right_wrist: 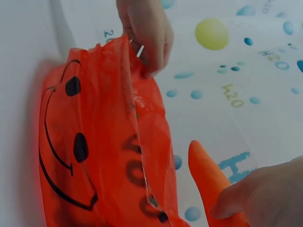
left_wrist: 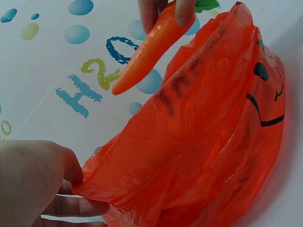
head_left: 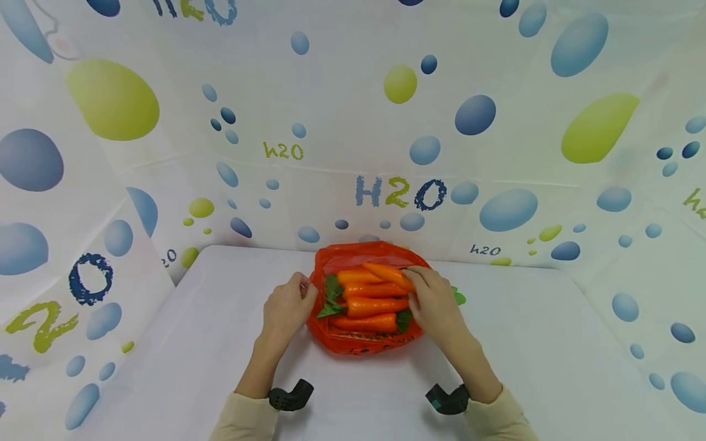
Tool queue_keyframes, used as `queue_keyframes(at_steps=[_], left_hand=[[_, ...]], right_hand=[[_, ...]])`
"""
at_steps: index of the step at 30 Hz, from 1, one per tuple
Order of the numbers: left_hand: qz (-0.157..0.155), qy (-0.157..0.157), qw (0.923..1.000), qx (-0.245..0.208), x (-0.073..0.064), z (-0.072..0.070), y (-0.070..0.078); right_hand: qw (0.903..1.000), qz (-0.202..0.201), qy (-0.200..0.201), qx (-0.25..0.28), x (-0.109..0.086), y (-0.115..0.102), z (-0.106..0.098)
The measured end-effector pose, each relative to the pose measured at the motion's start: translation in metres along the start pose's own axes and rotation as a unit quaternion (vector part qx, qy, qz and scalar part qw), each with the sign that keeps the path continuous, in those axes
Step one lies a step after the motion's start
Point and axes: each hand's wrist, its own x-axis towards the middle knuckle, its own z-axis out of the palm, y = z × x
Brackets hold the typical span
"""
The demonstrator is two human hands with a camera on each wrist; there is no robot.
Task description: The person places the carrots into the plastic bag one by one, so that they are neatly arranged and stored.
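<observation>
A red plastic bag (head_left: pixel 353 345) sits mouth up on the white table, with several orange carrots (head_left: pixel 377 305) lying side by side inside it. Green leaves (head_left: pixel 332 297) show at the carrots' ends. My left hand (head_left: pixel 287 306) pinches the bag's left rim between thumb and fingers. Over the bag's right side, my right hand (head_left: pixel 438 303) grips one carrot (left_wrist: pixel 151 52) by its thick end. That carrot's tip points left, above the bag's rim in the left wrist view. Black print with a smiling face (right_wrist: pixel 78 146) marks the bag's near side.
White table (head_left: pixel 220 343) surface surrounds the bag. Behind and at both sides stands a white backdrop (head_left: pixel 342 110) with blue and green drops and H2O lettering. Each wrist wears a black camera mount (head_left: pixel 291 396).
</observation>
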Motion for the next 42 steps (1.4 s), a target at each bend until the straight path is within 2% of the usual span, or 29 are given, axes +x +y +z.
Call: queue_keyframes(at_steps=[9, 20, 30, 42], left_hand=[[0.005, 0.005, 1.0, -0.004, -0.001, 0.0, 0.0], [0.006, 0.009, 0.9999, 0.002, -0.001, -0.001, -0.002], [0.007, 0.012, 0.9999, 0.006, -0.001, 0.0, -0.001], [0.009, 0.003, 1.0, 0.0, -0.001, 0.001, 0.0]], right_hand=[[0.9994, -0.013, -0.031, 0.008, 0.01, -0.009, 0.013], [0.9928, 0.018, -0.109, 0.045, 0.021, -0.022, 0.027], [0.9915, -0.008, -0.11, 0.07, 0.019, -0.022, 0.035], [0.9873, 0.003, -0.142, 0.071, 0.015, -0.018, 0.036]])
